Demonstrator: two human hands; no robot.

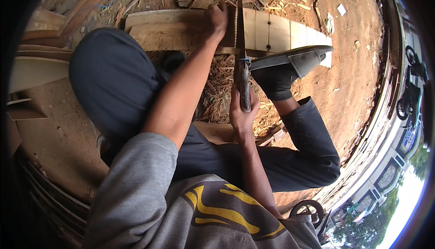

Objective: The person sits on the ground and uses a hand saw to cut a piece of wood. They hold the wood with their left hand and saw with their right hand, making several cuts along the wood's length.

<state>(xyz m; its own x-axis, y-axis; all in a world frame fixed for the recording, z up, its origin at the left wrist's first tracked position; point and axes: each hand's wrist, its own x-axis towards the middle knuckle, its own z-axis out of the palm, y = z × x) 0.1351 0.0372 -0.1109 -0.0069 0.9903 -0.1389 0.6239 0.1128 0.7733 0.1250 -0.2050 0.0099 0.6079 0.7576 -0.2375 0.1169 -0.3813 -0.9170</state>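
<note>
A hand saw (244, 81) with a worn wooden handle stands across a pale wooden board (190, 24), its dark blade pointing away from me. My right hand (244, 106) is closed round the saw's handle. Left of the blade, my left hand (216, 22) grips the board near its far edge, fingers curled. Marked lines and small dark holes show on the board to the right of the blade. My foot in a black slide sandal (292, 61) rests on the board's near right part. Some of the blade runs out of the top of the view.
Wood chips and splinters (222, 83) litter the brown ground around the board. Curved wooden pieces (45, 22) lie at the far left, with more boards (38, 72) nearer. Long stacked planks (383, 83) line the right side. Beyond them are parked motorcycles (410, 95).
</note>
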